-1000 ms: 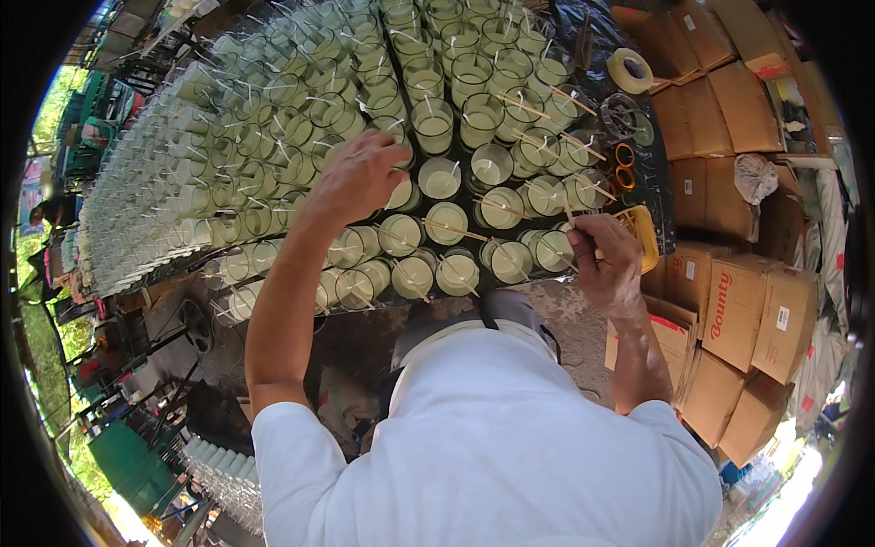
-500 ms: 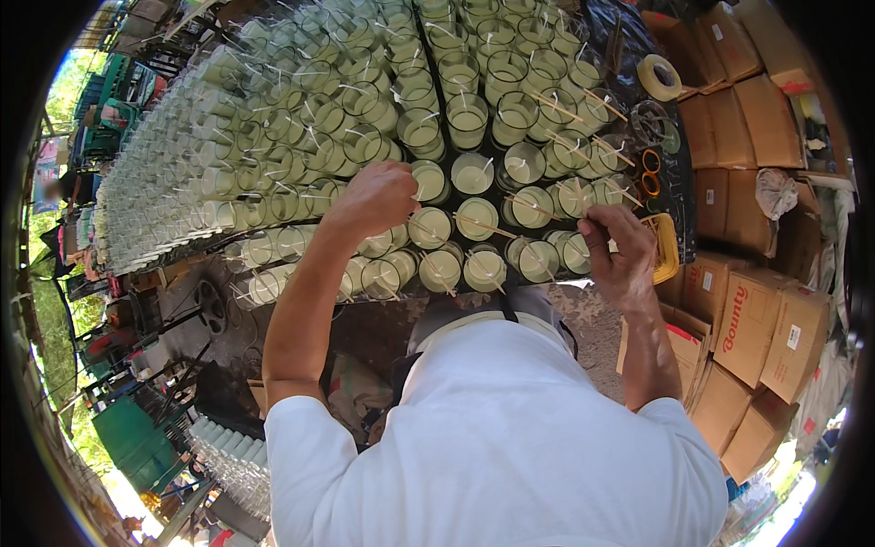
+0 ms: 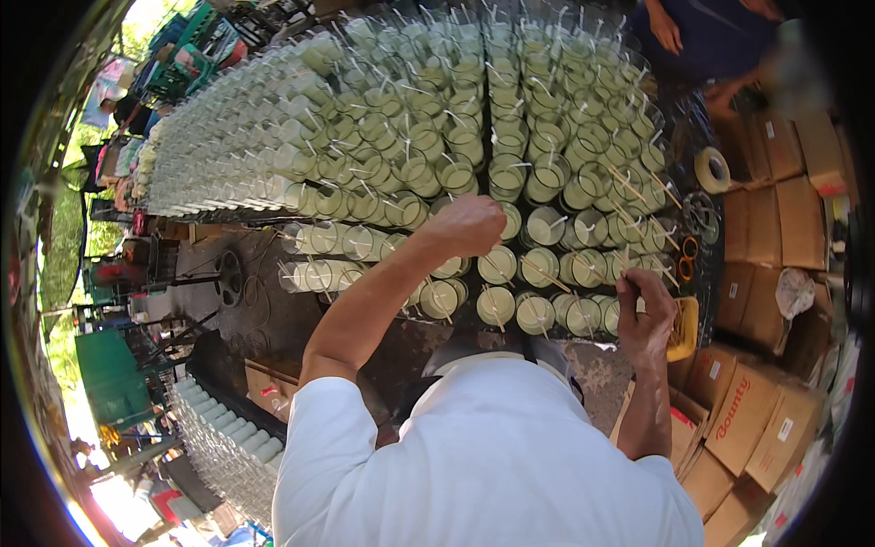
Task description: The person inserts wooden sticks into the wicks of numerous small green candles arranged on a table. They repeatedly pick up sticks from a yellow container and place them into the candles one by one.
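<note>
Rows of glass jars filled with pale green candle wax (image 3: 497, 264) stand on a dark-covered table, white wicks rising from them. Thin wooden sticks (image 3: 544, 271) lie across several jars in the near rows. My left hand (image 3: 469, 225) is closed over a jar in the near middle; its fingertips and whatever they grip are hidden. At the near right, my right hand (image 3: 649, 310) has thumb and forefinger pinched at what looks like a thin pale stick, beside the end jars.
Right of the jars are a tape roll (image 3: 712, 170), orange-handled scissors (image 3: 687, 260) and a yellow basket (image 3: 684, 328). Cardboard boxes (image 3: 756, 415) are stacked at right. Another person's hand (image 3: 665, 32) shows at the far right. More glass jars (image 3: 228, 438) stand at lower left.
The view has shifted, so the table sits lower and further right in it. Another person has come into sight at the far right. Both my hands keep much the same places over the jars.
</note>
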The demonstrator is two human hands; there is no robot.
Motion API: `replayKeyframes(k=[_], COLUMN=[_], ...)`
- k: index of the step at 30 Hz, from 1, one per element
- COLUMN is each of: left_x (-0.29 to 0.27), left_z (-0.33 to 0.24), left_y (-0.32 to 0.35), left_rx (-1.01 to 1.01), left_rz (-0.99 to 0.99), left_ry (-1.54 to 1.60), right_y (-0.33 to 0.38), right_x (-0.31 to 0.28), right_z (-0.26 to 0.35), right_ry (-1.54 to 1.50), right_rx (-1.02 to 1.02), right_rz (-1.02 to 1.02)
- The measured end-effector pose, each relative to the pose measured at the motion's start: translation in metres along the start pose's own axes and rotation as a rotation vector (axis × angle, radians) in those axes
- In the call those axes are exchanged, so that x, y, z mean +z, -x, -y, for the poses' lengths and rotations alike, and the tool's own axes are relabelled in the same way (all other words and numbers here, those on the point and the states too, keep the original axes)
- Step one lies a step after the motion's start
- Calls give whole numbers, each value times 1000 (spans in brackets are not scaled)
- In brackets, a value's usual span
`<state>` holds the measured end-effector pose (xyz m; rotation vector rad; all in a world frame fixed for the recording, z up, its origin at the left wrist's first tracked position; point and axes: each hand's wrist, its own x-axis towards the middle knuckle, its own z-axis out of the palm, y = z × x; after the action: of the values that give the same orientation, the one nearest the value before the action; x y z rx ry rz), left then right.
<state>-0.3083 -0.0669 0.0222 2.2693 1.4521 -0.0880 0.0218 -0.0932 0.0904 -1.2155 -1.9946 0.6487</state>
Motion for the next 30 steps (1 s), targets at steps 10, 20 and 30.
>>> replayKeyframes(k=[10, 20, 30], left_x=[-5, -13, -9], left_z=[5, -42, -143], left_y=[4, 58, 114], left_rx=[-45, -23, -7], left_rz=[-9, -404, -1078], left_ry=[55, 145, 840], right_y=[-11, -19, -15], right_x=[7, 17, 45], right_z=[3, 17, 51], right_ry=[23, 64, -139], right_rx=[-77, -201, -439], right_rz=[74, 83, 308])
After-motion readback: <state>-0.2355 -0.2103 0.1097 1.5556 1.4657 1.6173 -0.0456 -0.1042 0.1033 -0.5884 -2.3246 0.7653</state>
